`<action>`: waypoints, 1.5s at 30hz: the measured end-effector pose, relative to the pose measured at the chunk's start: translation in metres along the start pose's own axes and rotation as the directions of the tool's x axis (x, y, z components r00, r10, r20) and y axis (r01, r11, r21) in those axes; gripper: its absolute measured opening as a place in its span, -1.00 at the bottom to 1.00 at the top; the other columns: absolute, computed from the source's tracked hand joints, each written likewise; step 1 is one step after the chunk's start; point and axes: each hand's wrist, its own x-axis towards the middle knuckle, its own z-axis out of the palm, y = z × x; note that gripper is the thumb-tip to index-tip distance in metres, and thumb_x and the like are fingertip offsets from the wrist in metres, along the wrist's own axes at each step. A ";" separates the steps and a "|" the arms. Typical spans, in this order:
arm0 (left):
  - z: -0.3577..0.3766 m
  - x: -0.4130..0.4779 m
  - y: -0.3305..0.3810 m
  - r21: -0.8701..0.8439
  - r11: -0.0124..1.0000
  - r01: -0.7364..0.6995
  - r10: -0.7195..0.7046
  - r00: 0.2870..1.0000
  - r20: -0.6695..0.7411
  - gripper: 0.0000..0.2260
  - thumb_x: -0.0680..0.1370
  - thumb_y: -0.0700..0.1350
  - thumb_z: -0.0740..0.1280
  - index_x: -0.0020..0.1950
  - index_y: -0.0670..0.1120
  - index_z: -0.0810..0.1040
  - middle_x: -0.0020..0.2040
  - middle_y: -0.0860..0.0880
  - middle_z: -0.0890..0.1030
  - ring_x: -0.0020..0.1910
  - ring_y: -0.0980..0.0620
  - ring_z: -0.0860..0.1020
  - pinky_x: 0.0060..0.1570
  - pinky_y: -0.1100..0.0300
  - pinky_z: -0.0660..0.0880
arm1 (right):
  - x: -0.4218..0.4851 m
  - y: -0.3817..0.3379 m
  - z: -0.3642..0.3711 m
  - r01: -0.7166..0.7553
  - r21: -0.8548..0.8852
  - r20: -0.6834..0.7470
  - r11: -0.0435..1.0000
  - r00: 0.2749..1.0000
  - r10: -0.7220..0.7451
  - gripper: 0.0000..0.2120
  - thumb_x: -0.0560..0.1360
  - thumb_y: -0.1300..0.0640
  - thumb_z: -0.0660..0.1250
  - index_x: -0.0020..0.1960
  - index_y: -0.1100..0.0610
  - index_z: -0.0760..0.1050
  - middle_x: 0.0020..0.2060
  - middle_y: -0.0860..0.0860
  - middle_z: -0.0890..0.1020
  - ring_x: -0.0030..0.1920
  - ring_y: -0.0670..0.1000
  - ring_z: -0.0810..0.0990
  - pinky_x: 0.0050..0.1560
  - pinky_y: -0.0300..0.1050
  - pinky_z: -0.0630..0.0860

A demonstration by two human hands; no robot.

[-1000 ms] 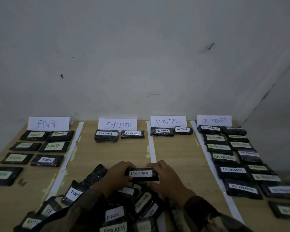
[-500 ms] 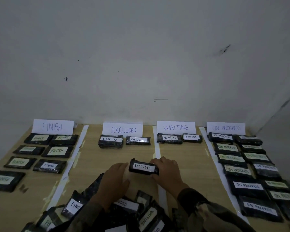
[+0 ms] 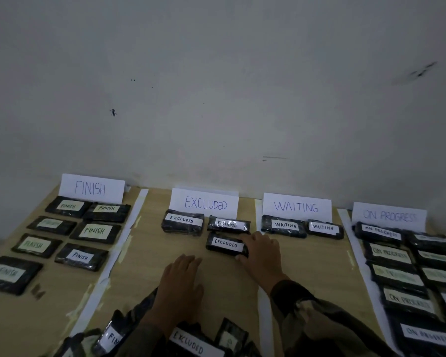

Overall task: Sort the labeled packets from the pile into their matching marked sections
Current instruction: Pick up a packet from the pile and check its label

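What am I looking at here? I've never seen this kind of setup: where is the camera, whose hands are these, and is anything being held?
No machine here: a person works with two bare hands, and the one picture comes from a camera worn on their head, looking forward and down. On the wooden table, paper cards at the wall mark four sections, split by white strips: the FINISH sign, EXCLUDED sign, WAITING sign and ON PROGRESS sign. Dark labelled packets lie below each. The unsorted pile is at the bottom edge. The right hand grips the end of an EXCLUDED packet in the EXCLUDED section. The left hand is open, fingers straight, holding nothing.
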 end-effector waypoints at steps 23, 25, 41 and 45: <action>-0.023 -0.053 -0.008 -0.243 0.970 0.020 -0.020 1.000 0.006 -0.63 0.50 -0.03 0.24 0.31 -0.01 0.43 0.23 0.01 0.49 0.18 0.02 0.45 0.15 0.18 0.39 | -0.112 -0.051 -0.016 -0.033 0.529 0.408 0.848 0.886 -0.220 -0.69 0.40 -0.22 0.37 0.07 -0.09 0.56 -0.04 -0.09 0.60 -0.04 -0.10 0.55 0.15 -0.12 0.44; -0.025 -0.061 -0.012 -0.242 0.970 0.017 -0.017 1.000 0.000 -0.65 0.53 -0.06 0.27 0.31 0.00 0.43 0.23 0.03 0.49 0.21 0.06 0.43 0.17 0.24 0.34 | -0.124 -0.055 -0.017 -0.077 0.537 0.492 0.840 0.837 -0.239 -0.59 0.38 -0.28 0.37 0.14 -0.11 0.54 0.02 -0.10 0.60 0.00 -0.10 0.55 0.10 -0.20 0.46; -0.048 -0.080 -0.028 -0.240 0.967 -0.080 0.078 0.997 -0.016 -0.59 0.51 0.03 0.17 0.35 -0.03 0.40 0.27 0.00 0.46 0.28 0.01 0.38 0.23 0.21 0.32 | -0.148 -0.071 -0.025 -0.008 0.408 0.338 0.913 0.930 -0.143 -0.44 0.42 0.03 0.44 0.38 0.00 0.38 0.22 -0.03 0.49 0.22 -0.07 0.45 0.05 -0.34 0.32; -0.052 -0.074 -0.042 -0.231 0.972 -0.050 0.031 0.996 -0.087 -0.51 0.49 0.06 0.15 0.38 -0.09 0.38 0.31 -0.07 0.45 0.30 -0.06 0.39 0.26 0.06 0.37 | -0.131 -0.077 -0.028 0.047 0.355 0.209 0.934 0.969 -0.129 -0.47 0.41 0.02 0.43 0.35 -0.04 0.38 0.17 -0.04 0.50 0.19 -0.04 0.44 0.06 -0.24 0.37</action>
